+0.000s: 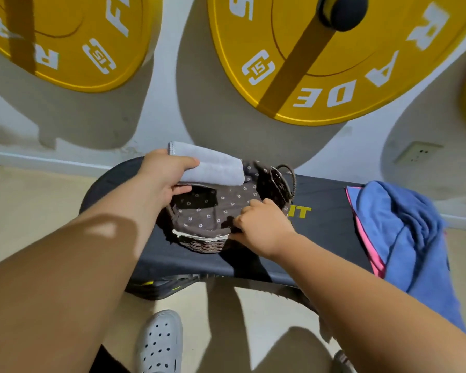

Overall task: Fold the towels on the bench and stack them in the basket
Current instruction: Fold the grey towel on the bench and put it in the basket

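**Grey towel held over the basket**

The wicker basket [199, 244] stood on the dark worktop [326, 232]. Inside it, only its brown floral liner [226, 203] showed. The far left of the inside lay in the shadow of the towel, so little could be made out there.

The left grip [164, 176] was clamped on a folded grey towel [213, 165], thumb on top and fingers beneath. It held the towel above the basket's far rim, clear of the liner.

The right grip [261, 224] was curled over the basket's near right rim. It covered that corner, and whether it pinched wicker, liner or both could not be told.

A loop handle [291, 179] rose at the basket's right end.

Right of the basket, well apart from it, a blue towel [404, 238] with a pink edge lay heaped and unfolded on the worktop. It spilled over the near edge.

Beyond the basket, two yellow plates [293, 63] hung on the wall, both cut off by the frame. Nearer than the basket, a white shoe [159, 343] stood on the floor.
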